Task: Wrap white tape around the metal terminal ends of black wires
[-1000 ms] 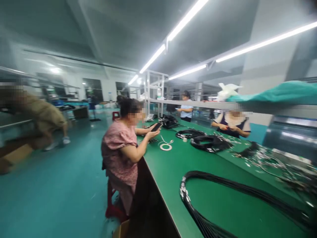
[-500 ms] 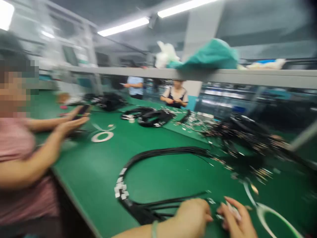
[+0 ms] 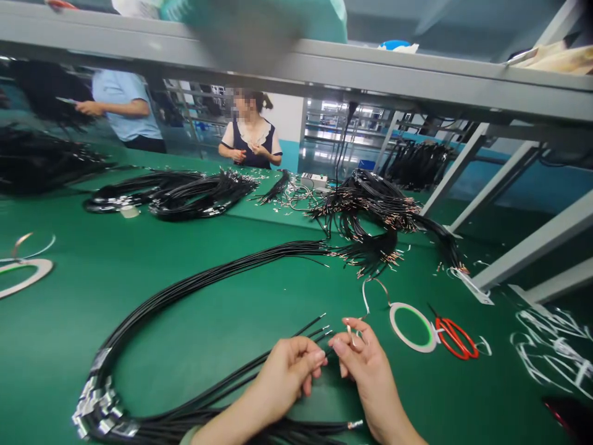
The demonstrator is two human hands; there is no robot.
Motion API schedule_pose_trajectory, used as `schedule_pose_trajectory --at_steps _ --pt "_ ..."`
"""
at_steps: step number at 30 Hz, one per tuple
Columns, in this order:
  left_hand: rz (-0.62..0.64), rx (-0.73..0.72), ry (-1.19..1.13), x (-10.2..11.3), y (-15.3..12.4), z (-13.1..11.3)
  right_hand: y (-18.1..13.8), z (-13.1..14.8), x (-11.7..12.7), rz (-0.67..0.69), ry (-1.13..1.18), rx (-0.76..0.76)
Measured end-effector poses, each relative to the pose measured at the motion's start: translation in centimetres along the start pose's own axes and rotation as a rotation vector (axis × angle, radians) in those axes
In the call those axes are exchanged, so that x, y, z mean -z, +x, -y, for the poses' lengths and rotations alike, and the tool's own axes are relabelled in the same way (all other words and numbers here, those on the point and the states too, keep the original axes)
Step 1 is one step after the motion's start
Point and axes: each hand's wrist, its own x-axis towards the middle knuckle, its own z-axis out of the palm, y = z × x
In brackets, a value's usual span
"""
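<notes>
My left hand is closed in a pinch on a thin black cable close to its end. Right beside it, my right hand has thumb and fingers together at the cable's tip, with a short strip of copper tape between its fingers. The cable's very tip is hidden by my fingers. A long bundle of black cables curves round on the green table, with silvery wrappings at its bend. Loose cable ends with bare tips lie just behind my hands.
A tape roll and red-handled scissors lie to the right, near white backing strips. Cable heaps sit at the back under a grey shelf. Another roll lies left. Two people are beyond the table.
My view has swung right and down, so the co-worker at the left is out of sight. My hands now appear nearer the middle, close together at the cable tip.
</notes>
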Motion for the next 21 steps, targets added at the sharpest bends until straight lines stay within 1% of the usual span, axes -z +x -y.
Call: schedule_pose_trajectory --at_steps 5,8,10,12,14,18,19,21 --pt "-0.018 -0.006 -0.014 0.0 0.1 0.3 0.1 -0.7 -0.4 0.031 -0.005 -0.021" --pt "-0.073 -0.096 -0.088 0.0 -0.1 -0.2 -0.4 -0.2 -0.2 -0.02 -0.073 0.013" --pt "-0.112 -0.164 -0.151 -0.2 -0.4 -0.6 -0.9 0.3 -0.2 -0.017 -0.108 0.031" --pt "-0.135 -0.183 -0.177 -0.5 -0.6 -0.9 -1.4 0.6 -0.2 0.036 -0.113 0.018" --pt "-0.143 -0.183 -0.175 -0.8 -0.7 -1.0 -1.8 0.9 -0.4 0.12 -0.096 -0.013" --pt "-0.108 -0.183 -0.19 -1.1 -0.6 -1.0 -2.4 1.4 -0.4 0.313 -0.088 -0.074" --pt "-0.1 -0.177 -0.197 -1.1 -0.6 -1.0 -2.4 1.6 -0.4 0.337 -0.108 -0.08" --pt "-0.097 -0.173 -0.196 -0.9 -0.6 -1.1 -2.5 1.8 -0.3 0.337 -0.171 -0.073"
